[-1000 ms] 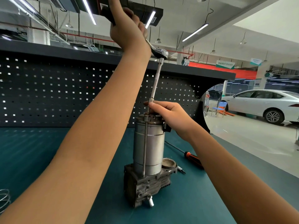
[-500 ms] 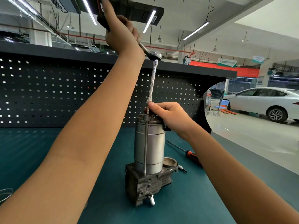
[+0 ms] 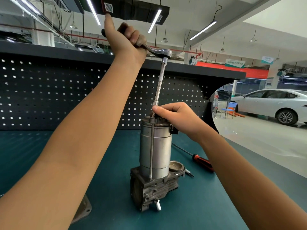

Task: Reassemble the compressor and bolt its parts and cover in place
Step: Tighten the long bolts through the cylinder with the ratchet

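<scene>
Teal matting covers the bench top (image 3: 216, 205), and a black perforated back panel (image 3: 49, 97) closes it off behind. On the right the panel ends, and I can see a workshop floor with a white car (image 3: 274, 103) and a blue chair (image 3: 230, 109) well away.

From my seat the compressor (image 3: 156, 146) stands upright near the middle of the bench, its silver cylinder on a grey cast base. A long bolt (image 3: 151, 150) runs down the front of the cylinder from the top cap to the base. A round open port (image 3: 176, 166) sits on the base just right of the cylinder, and a small white fitting (image 3: 158, 207) pokes out low at the front.

The left hand (image 3: 127, 40) is raised high, fingers wrapped round the handle of a ratchet (image 3: 163, 53), thumb sticking up. An extension bar (image 3: 159, 83) drops from the ratchet head to the top of the compressor. The right hand (image 3: 179, 117) pinches the bar's lower end between thumb and fingers, just above the cap, and hides the far side of that cap.

A screwdriver (image 3: 201, 161) with a red and black handle lies on the mat right of the compressor, its handle end going under the right forearm. A loose bit (image 3: 189, 172) lies near the base. The left forearm cuts across my view and covers most of a grey metal plate (image 3: 84, 208) at the lower left.
</scene>
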A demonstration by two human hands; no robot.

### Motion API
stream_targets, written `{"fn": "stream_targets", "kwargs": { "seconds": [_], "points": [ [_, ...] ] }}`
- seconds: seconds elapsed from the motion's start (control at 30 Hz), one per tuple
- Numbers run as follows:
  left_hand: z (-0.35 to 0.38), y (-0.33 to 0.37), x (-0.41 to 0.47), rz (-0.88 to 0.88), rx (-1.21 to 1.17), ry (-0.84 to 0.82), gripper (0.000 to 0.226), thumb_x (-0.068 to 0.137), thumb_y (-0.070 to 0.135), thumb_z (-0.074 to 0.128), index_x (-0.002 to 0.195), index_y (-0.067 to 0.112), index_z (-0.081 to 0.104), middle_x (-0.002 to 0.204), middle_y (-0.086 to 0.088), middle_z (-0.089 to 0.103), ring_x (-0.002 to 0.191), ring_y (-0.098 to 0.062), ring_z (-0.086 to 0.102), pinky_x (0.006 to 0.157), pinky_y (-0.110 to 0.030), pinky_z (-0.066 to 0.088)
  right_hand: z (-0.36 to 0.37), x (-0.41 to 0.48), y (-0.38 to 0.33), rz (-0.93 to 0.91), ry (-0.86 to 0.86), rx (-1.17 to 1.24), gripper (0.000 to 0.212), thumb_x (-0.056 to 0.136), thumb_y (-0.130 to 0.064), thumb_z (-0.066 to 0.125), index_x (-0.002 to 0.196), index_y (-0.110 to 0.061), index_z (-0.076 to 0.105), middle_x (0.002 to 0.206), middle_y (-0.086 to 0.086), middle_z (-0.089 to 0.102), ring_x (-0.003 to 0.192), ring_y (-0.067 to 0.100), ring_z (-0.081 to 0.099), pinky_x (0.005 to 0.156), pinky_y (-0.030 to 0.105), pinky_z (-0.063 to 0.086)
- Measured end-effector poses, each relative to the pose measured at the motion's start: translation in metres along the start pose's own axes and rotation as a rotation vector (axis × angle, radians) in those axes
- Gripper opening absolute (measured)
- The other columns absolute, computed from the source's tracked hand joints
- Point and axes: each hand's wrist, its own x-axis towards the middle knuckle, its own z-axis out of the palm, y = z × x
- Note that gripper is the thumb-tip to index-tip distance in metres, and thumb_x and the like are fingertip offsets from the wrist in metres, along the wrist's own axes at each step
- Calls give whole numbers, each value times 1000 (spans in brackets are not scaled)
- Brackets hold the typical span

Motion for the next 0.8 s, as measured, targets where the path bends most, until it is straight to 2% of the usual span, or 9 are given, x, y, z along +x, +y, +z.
{"fn": "stream_targets", "kwargs": {
  "seconds": [0.07,0.13,0.23,0.3,0.37,0.47,0.53,0.67,0.8],
  "points": [
    [1,-1,0,-18,-30,1,51,98,40,36,55,12,35,37,4,30,28,-8,24,31,-16,20,-6,3,-3,3,-24,35,25,90,-34,59,109,-20,67,72,-15,70,72,-6,64,68,8,48],
    [2,-1,0,-17,-35,4,51,98,39,36,55,12,35,36,4,30,27,-8,24,31,-16,21,-11,8,-6,24,-75,67,28,94,-35,51,120,-26,59,84,-13,72,80,-2,67,76,12,50],
    [-2,1,4,-27,-67,70,51,98,39,37,55,13,34,36,4,29,26,-8,23,30,-16,20,-10,13,-7,38,-168,157,22,98,-31,44,115,-38,56,111,-14,67,105,3,62,86,20,46],
    [-6,4,7,-26,-71,132,51,97,39,38,54,13,33,35,5,28,26,-8,23,30,-15,20,-8,19,-8,33,-177,250,21,98,-28,44,112,-38,56,118,-16,63,116,5,56,94,28,43],
    [-13,7,10,-8,-59,188,48,97,37,38,55,14,32,35,6,28,26,-8,23,31,-14,21,-5,25,-8,34,-186,357,19,99,-24,43,109,-30,58,108,-11,69,106,8,63,95,33,46],
    [-24,10,13,37,-38,252,45,96,35,39,56,15,33,37,7,28,28,-7,23,32,-15,21,-1,28,-9,27,-234,416,19,99,-15,42,100,-14,61,83,-2,74,76,11,70,74,23,56],
    [-29,13,14,45,-44,249,45,96,37,40,56,15,33,38,7,28,30,-7,24,33,-16,21,0,27,-6,19,-256,444,20,99,-12,42,96,-9,62,78,0,73,69,12,70,67,20,55],
    [-24,19,4,111,24,133,45,96,34,40,56,14,37,39,6,30,32,-9,26,36,-18,24,-1,27,-4,1,-274,434,21,97,-10,44,92,-6,64,76,2,73,71,13,70,69,20,55],
    [-1,13,-22,293,388,-130,41,96,17,44,56,14,39,42,5,32,38,-12,29,44,-24,25,3,27,-2,-17,-192,401,19,95,-11,50,83,-8,65,69,2,71,66,14,70,63,21,55]
  ]
}}
